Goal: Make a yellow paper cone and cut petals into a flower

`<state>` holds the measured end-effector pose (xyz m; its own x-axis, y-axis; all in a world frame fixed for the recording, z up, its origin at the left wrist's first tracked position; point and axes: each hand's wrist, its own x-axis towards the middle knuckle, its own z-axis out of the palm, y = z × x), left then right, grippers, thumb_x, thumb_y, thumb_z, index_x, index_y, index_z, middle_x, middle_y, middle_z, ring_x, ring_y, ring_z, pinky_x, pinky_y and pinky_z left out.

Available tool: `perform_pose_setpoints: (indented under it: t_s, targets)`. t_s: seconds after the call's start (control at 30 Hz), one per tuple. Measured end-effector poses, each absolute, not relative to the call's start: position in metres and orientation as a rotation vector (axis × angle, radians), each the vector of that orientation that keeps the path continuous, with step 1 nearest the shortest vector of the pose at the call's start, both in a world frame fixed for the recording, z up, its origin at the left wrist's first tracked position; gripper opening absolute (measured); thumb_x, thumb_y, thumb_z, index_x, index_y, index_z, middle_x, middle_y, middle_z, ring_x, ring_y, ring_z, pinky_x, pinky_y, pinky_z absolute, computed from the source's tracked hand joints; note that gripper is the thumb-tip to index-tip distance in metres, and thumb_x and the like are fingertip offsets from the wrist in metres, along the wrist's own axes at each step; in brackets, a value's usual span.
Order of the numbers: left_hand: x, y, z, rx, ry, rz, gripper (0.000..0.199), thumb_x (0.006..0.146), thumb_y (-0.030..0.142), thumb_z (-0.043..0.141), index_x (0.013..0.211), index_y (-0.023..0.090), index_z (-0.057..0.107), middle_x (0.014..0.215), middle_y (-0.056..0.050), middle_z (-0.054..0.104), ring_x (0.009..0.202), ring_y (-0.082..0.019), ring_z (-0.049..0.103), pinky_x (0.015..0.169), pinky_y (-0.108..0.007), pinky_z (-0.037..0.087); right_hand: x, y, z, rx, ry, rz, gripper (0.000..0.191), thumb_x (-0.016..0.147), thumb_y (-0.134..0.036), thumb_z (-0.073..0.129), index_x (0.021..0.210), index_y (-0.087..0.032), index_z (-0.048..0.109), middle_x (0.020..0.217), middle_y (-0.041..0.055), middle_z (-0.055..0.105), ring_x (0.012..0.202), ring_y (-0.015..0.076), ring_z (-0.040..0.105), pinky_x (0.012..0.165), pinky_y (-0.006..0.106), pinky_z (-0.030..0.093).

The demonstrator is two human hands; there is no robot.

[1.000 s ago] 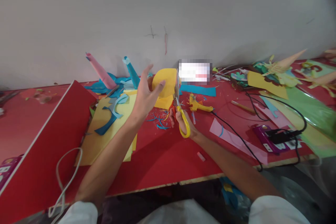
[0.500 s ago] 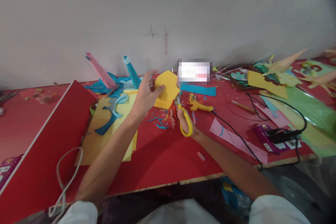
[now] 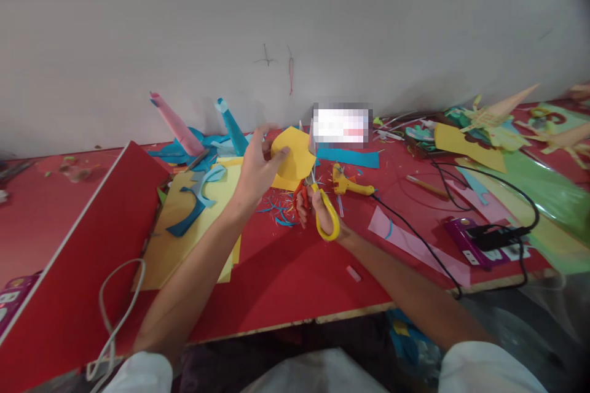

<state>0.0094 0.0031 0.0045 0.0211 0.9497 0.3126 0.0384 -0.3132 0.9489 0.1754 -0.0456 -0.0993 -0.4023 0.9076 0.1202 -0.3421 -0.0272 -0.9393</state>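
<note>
Between the thumb and fingers of my left hand (image 3: pixel 260 163) is a piece of yellow paper (image 3: pixel 295 150) with a partly rounded edge. My right hand (image 3: pixel 325 212) is closed around the yellow-handled scissors (image 3: pixel 329 230). Their blades meet the paper's right edge. Behind the scissors handle a bit of red shows by my right fingers; I cannot tell what it is. Under the paper lie thin blue and coloured scraps (image 3: pixel 279 209). Just right of the scissors rests a yellow glue gun (image 3: pixel 351 185).
A pink paper cone (image 3: pixel 177 126) and a blue paper cone (image 3: pixel 232 128) stand at the back left. Yellow sheets (image 3: pixel 184 258) with blue offcuts lie left. On the right are a pink strip (image 3: pixel 419 249), a purple power strip (image 3: pixel 479 245) and black cables. A red panel (image 3: pixel 87 264) leans left.
The yellow paper has tilted and turned slightly against the scissors blades. Both hands stay in nearly the same place.
</note>
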Motion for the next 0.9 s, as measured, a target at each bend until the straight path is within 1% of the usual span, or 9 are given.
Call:
perform_pose_setpoints:
  t_s: [0.13, 0.23, 0.33, 0.47, 0.6, 0.77, 0.83, 0.9]
  targets:
    - [0.0125, -0.0002, 0.0061, 1.481, 1.038, 1.379, 0.047, 0.09, 0.023, 0.07, 0.134, 0.022, 0.053, 0.099, -0.004, 0.072, 0.09, -0.018, 0.073, 0.072, -0.027, 0.057, 0.1748, -0.0459, -0.099, -0.668, -1.221, 1.646, 0.074, 0.08, -0.097, 0.056, 0.082, -0.023, 0.051, 0.06, -0.0071, 0.046, 0.047, 0.0105, 0.045, 0.042, 0.025, 0.048]
    - [0.0138, -0.002, 0.0069, 1.469, 1.033, 1.367, 0.046, 0.09, 0.021, 0.069, 0.133, 0.022, 0.053, 0.103, -0.005, 0.073, 0.094, -0.019, 0.074, 0.075, -0.029, 0.059, 0.1747, -0.0464, -0.0976, -0.669, -1.208, 1.669, 0.073, 0.081, -0.097, 0.056, 0.081, -0.024, 0.052, 0.06, -0.0071, 0.045, 0.046, 0.0103, 0.044, 0.041, 0.024, 0.047]
    - [0.0148, -0.0028, 0.0066, 1.457, 1.038, 1.346, 0.046, 0.09, 0.019, 0.068, 0.133, 0.022, 0.053, 0.102, -0.005, 0.072, 0.092, -0.019, 0.074, 0.076, -0.03, 0.058, 0.175, -0.0471, -0.095, -0.676, -1.207, 1.669, 0.072, 0.082, -0.096, 0.055, 0.08, -0.025, 0.052, 0.059, -0.0064, 0.044, 0.046, 0.0111, 0.044, 0.04, 0.025, 0.046]
    - [0.016, -0.0028, 0.0048, 1.467, 1.039, 1.321, 0.046, 0.09, 0.021, 0.069, 0.133, 0.023, 0.052, 0.096, -0.004, 0.07, 0.087, -0.019, 0.072, 0.072, -0.029, 0.057, 0.1754, -0.0483, -0.092, -0.705, -1.226, 1.649, 0.072, 0.082, -0.097, 0.052, 0.081, -0.025, 0.053, 0.059, -0.0057, 0.045, 0.047, 0.0123, 0.045, 0.041, 0.026, 0.046]
    - [0.0172, -0.0042, 0.0042, 1.487, 1.045, 1.3, 0.045, 0.09, 0.022, 0.07, 0.132, 0.023, 0.053, 0.091, -0.002, 0.069, 0.082, -0.018, 0.069, 0.07, -0.029, 0.055, 0.175, -0.0489, -0.0936, -0.678, -1.21, 1.664, 0.071, 0.085, -0.095, 0.052, 0.081, -0.024, 0.055, 0.059, -0.0064, 0.046, 0.046, 0.0107, 0.044, 0.041, 0.025, 0.045]
    - [0.018, -0.0042, 0.0028, 1.494, 1.035, 1.278, 0.046, 0.09, 0.021, 0.069, 0.133, 0.023, 0.053, 0.09, -0.002, 0.069, 0.08, -0.017, 0.068, 0.068, -0.028, 0.054, 0.1743, -0.048, -0.0967, -0.648, -1.189, 1.689, 0.068, 0.087, -0.093, 0.053, 0.079, -0.025, 0.055, 0.059, -0.0067, 0.045, 0.043, 0.0101, 0.043, 0.04, 0.025, 0.044]
    - [0.0165, -0.0014, 0.0008, 1.527, 1.038, 1.29, 0.042, 0.092, 0.021, 0.068, 0.132, 0.023, 0.056, 0.091, -0.003, 0.069, 0.078, -0.016, 0.068, 0.065, -0.026, 0.053, 0.1743, -0.0479, -0.0949, -0.654, -1.189, 1.68, 0.069, 0.086, -0.093, 0.054, 0.078, -0.025, 0.055, 0.058, -0.0064, 0.044, 0.043, 0.0104, 0.043, 0.04, 0.025, 0.044]
    - [0.0139, 0.0026, -0.0017, 1.581, 1.066, 1.314, 0.034, 0.093, 0.023, 0.066, 0.127, 0.022, 0.061, 0.09, -0.003, 0.069, 0.074, -0.015, 0.065, 0.059, -0.025, 0.051, 0.1745, -0.048, -0.092, -0.662, -1.195, 1.672, 0.07, 0.085, -0.094, 0.054, 0.079, -0.025, 0.055, 0.058, -0.0061, 0.045, 0.044, 0.0108, 0.043, 0.039, 0.026, 0.044]
